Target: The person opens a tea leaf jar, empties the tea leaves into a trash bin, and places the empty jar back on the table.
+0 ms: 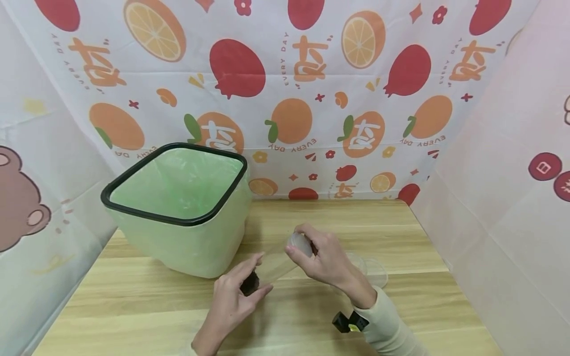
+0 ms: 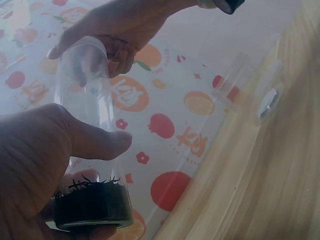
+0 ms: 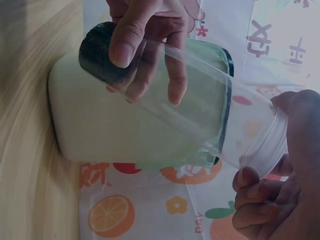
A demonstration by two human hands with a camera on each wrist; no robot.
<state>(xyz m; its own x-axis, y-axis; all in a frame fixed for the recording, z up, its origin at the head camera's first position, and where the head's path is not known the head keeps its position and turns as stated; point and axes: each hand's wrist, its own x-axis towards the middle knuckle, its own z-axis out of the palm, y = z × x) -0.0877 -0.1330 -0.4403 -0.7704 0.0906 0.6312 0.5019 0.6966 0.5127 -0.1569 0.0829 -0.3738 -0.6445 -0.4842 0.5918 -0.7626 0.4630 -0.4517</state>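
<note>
Between the two hands is a clear plastic jar (image 1: 277,263), tilted, with dark shredded matter (image 2: 92,204) packed at its base. My left hand (image 1: 229,299) grips the jar around its lower part, thumb on one side and fingers on the other. At the upper end, my right hand (image 1: 327,258) holds the ridged clear rim or lid (image 3: 267,147) with thumb and fingers. I cannot tell whether that ridged part is separate from the jar. The jar is above the wooden table (image 1: 311,316), to the right of a green bin.
The pale green bin (image 1: 178,247) with a black rim stands at the table's left. Clear round plastic pieces (image 1: 376,273) lie to the right, partly behind the right forearm. A fruit-patterned sheet (image 1: 276,74) hangs at the back, with pale sheets on both sides.
</note>
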